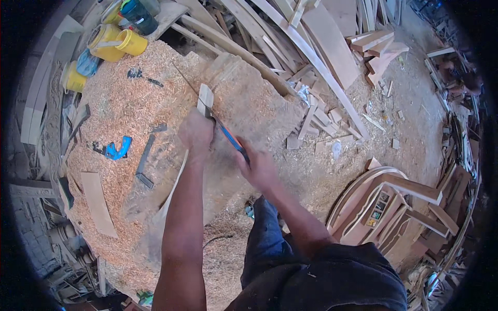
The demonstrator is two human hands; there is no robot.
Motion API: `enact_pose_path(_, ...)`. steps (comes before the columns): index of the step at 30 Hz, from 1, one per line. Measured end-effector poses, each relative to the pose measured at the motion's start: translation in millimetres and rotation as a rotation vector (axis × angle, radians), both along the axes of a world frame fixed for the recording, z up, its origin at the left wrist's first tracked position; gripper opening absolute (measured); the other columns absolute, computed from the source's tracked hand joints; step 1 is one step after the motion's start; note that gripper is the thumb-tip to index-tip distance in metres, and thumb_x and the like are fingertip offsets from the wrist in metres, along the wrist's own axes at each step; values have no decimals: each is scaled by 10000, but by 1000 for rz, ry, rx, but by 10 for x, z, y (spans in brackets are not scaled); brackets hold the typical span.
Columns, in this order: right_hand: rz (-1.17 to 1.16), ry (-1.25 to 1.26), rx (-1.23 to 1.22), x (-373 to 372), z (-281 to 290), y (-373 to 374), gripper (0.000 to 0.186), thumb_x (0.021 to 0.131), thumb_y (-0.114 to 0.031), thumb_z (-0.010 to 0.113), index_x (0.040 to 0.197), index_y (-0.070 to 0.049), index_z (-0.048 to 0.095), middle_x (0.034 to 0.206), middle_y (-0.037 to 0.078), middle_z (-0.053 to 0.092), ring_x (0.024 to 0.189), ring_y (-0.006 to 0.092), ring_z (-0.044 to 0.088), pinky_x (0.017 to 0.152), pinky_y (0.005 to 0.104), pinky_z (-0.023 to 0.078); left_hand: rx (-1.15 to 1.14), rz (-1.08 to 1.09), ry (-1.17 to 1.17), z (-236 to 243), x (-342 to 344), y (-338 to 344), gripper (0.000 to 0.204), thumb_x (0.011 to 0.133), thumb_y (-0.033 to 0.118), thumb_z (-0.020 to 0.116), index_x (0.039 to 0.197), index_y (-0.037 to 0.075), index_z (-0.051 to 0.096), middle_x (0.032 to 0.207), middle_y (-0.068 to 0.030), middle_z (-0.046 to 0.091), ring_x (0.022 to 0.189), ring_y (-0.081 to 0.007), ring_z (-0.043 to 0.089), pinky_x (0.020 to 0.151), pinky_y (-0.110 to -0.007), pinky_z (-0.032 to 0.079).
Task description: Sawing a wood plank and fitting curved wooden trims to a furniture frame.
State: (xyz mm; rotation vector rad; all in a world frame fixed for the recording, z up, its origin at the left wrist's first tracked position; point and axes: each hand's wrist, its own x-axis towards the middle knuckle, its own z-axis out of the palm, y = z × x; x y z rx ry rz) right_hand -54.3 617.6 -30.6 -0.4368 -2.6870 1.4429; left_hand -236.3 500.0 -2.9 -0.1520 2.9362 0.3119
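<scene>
Left hand (196, 132) clamps the wood block (205, 98); right hand (258, 168) grips the saw (228, 137), blade just beside it, cut unfinished.

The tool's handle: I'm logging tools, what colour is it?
Blue with orange, on the tool in the right hand; head view.

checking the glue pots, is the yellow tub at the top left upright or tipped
Tipped: the yellow tub lies on its side by the sawdust heap, its round lid facing sideways.

Yellow plastic buckets (111, 42) at upper left — loose pale wooden planks (321, 41) stacked behind, blue plastic clamp (118, 149) lying on sawdust-covered workbench (119, 103), curved wooden frame pieces (394, 207) lower right.
</scene>
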Motion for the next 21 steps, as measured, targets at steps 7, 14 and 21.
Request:
enact_pose_path(7, -68, 40, -53, 1287, -67, 93, 565, 1022, -365, 711, 1531, -162, 575, 918, 181, 789, 678, 353, 743, 581, 453, 552, -26, 13, 13, 82, -12, -55, 260, 895, 233, 679, 1067, 55, 756, 962, -208, 786, 898, -428, 757, 797, -510, 584)
enact_pose_path(14, -3, -29, -42, -178, -52, -66, 504, 1037, -367, 661, 1500, -178, 598, 875, 154, 777, 678, 378, 724, 607, 480, 531, 1, 11, -13, -13, -34, -17, 242, 897, 211, 664, 1060, 56, 752, 965, -204, 786, 899, -418, 758, 801, -504, 585)
enact_pose_path(21, -79, 34, -78, 1453, -34, 72, 530, 1003, -322, 739, 1499, -177, 621, 936, 168, 804, 664, 351, 744, 568, 438, 552, -35, 22, -30, -1, 1, -126, 287, 912, 248, 668, 1139, 76, 706, 957, -196, 773, 899, -420, 752, 782, -513, 570)
